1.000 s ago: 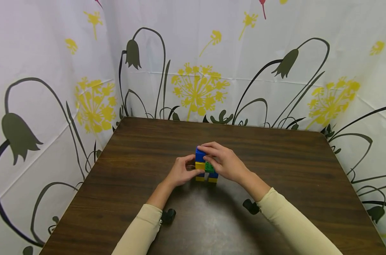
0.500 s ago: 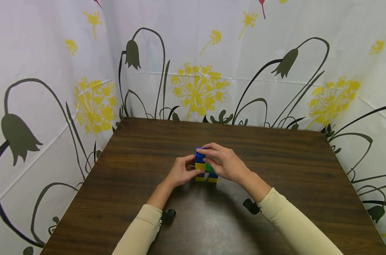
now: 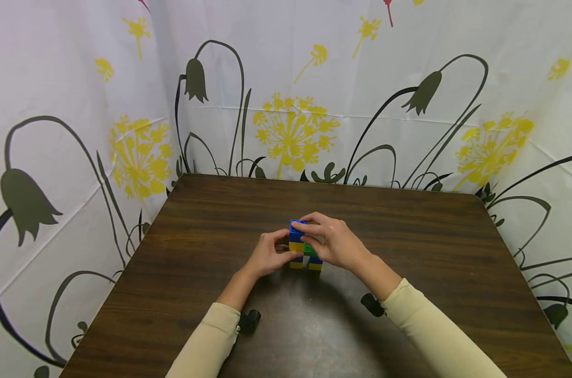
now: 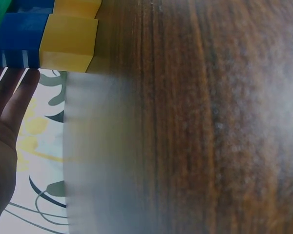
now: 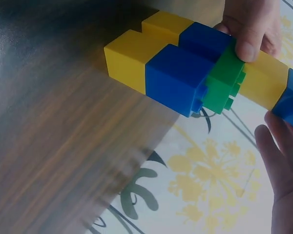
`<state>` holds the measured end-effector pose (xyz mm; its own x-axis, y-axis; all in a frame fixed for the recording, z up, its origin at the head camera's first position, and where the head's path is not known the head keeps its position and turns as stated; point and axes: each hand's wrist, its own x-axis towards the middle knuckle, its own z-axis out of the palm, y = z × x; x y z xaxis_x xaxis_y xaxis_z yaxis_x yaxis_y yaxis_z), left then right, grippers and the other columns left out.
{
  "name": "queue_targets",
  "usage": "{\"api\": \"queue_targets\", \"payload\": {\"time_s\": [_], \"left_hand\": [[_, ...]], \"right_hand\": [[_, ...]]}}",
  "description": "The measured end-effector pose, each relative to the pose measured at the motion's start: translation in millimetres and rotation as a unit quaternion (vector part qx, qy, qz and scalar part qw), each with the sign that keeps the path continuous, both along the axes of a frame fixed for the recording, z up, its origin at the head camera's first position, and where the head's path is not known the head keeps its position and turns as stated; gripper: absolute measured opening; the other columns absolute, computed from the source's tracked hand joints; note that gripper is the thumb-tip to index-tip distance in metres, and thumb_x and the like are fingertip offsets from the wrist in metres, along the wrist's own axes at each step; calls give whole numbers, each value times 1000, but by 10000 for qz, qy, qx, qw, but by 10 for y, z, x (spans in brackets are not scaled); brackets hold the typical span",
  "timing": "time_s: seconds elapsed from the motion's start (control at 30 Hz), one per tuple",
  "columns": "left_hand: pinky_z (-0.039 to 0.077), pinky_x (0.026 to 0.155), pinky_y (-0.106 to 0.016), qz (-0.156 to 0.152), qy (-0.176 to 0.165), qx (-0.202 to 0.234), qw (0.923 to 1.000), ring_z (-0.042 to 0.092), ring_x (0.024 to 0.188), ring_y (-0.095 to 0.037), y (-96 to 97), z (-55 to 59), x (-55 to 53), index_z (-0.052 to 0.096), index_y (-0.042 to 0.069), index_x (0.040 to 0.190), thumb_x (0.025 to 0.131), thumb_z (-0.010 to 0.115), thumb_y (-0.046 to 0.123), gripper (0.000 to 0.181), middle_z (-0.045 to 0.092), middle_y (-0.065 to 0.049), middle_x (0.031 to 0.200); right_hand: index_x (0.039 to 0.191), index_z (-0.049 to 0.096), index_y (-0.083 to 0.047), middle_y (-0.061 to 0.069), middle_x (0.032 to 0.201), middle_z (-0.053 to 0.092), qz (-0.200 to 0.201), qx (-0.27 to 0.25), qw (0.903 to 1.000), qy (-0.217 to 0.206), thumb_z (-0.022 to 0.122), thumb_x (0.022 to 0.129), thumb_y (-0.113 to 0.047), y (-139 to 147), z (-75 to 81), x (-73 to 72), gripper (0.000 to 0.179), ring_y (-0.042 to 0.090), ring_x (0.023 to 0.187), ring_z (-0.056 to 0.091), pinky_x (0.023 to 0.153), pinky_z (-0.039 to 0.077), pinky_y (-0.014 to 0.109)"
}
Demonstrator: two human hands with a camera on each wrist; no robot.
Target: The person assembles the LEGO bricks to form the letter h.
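Observation:
A small tower of toy building bricks stands on the table. Two short legs, each a yellow brick (image 5: 127,61) below a blue brick (image 5: 175,80), are bridged by a green brick (image 3: 309,249). Above the green one, on the left, sits another yellow brick (image 3: 295,245), topped by a blue brick (image 3: 295,234). My left hand (image 3: 267,256) pinches the tower at mid-height, its thumb in front; in the right wrist view that thumb (image 5: 248,46) presses at the green and upper yellow bricks. With thumb and fingers, my right hand (image 3: 338,240) grips the top blue brick, hiding part of it.
The dark wood table (image 3: 210,210) ends at a back edge against a white curtain (image 3: 286,63) printed with flowers. A black wrist camera (image 3: 250,321) sits at the left cuff and another black wrist camera (image 3: 373,305) at the right.
The top blue brick has come down very slightly, and the fingers of my right hand have shifted a little on it. My left hand stays in the same place.

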<state>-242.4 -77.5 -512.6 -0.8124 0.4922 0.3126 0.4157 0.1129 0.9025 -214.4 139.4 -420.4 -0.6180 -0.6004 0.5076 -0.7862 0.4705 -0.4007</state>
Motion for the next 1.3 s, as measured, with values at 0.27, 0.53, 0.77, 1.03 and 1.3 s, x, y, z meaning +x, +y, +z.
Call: {"api": "queue_targets", "payload": {"time_s": [0.27, 0.53, 0.77, 1.03, 1.3], "left_hand": [[57, 81, -34, -28, -22, 28, 10000, 69, 98, -23, -15, -1, 8, 65, 4, 119, 85, 78, 9, 37, 69, -10, 111], [56, 82, -33, 7, -14, 22, 10000, 69, 98, -22, -29, -14, 8, 64, 4, 121, 84, 78, 8, 39, 69, -10, 112], [56, 82, -33, 14, -110, -45, 9999, 69, 98, -22, -26, -12, 20, 65, 4, 119, 83, 79, 9, 38, 69, -9, 110], [56, 84, -33, 83, -188, -183, 9996, 68, 100, -19, -23, 18, 28, 65, 6, 120, 83, 80, 10, 41, 69, -6, 111], [55, 85, -42, 52, -274, -233, 9993, 67, 102, -31, -31, -62, 45, 63, 2, 121, 81, 80, 3, 44, 67, -14, 114]], "right_hand": [[132, 64, -12, 6, 121, 60, -26, -67, 10000, -38, 72, 90, -8, -18, -35, 2, 43, 12, 81, 64, 62, 53, 20], [132, 63, -12, 4, 122, 60, 41, -157, 9998, -130, 71, 91, -9, -23, -47, 2, 42, 13, 89, 65, 66, 55, 24], [133, 58, -12, 0, 123, 58, 150, -142, 9992, -337, 68, 93, -8, -16, -43, 11, 42, 12, 99, 63, 75, 57, 32], [148, 46, -20, 0, 124, 58, -45, 48, 9993, -371, 68, 94, -11, 5, -40, 28, 59, 9, 89, 60, 68, 52, 24], [148, 45, -18, 0, 126, 58, -40, 221, 9982, -551, 68, 94, -14, 47, -52, 25, 59, 12, 94, 61, 71, 54, 29]]}}
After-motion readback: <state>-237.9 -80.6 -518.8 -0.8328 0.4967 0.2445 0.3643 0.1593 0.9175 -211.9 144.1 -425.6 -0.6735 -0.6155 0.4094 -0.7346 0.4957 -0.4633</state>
